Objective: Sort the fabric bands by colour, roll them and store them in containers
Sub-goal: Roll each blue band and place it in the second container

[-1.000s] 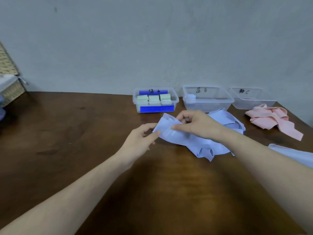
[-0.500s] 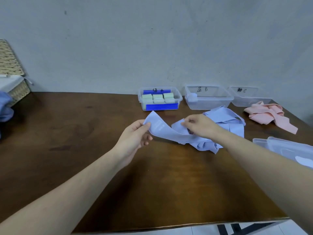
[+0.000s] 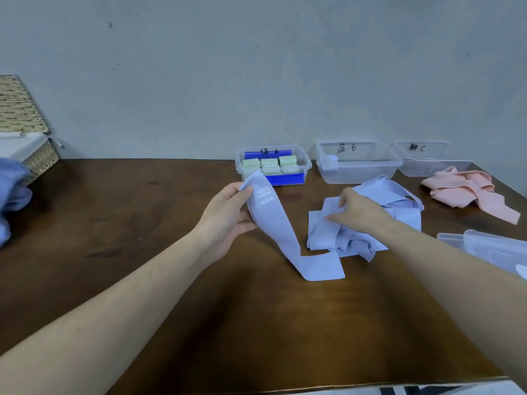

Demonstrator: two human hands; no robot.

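The dark wooden tabletop carries three clear plastic containers in a row against the wall. The left container, marked with handwritten characters that cannot be read clearly, holds pale green rolls and two blue strips, one at the back and one at the front. The middle container bears a handwritten character followed by "B" and holds one small pale blue roll in its left corner. The right container bears a character followed by "C"; its contents cannot be told. A heap of pink bands lies just in front of the right container. A clear plastic lid rests at the right edge of the tabletop. A wicker basket stands at the far left, with blue fabric beside it. The left hand pinches one end of a light blue band between thumb and fingers, holding it raised; white printed marks show near that end, too small to read. The band slopes down to the right, and its other end lies flat on the tabletop. The right hand rests on the pile of light blue bands in front of the middle container, its fingers curled into the fabric.
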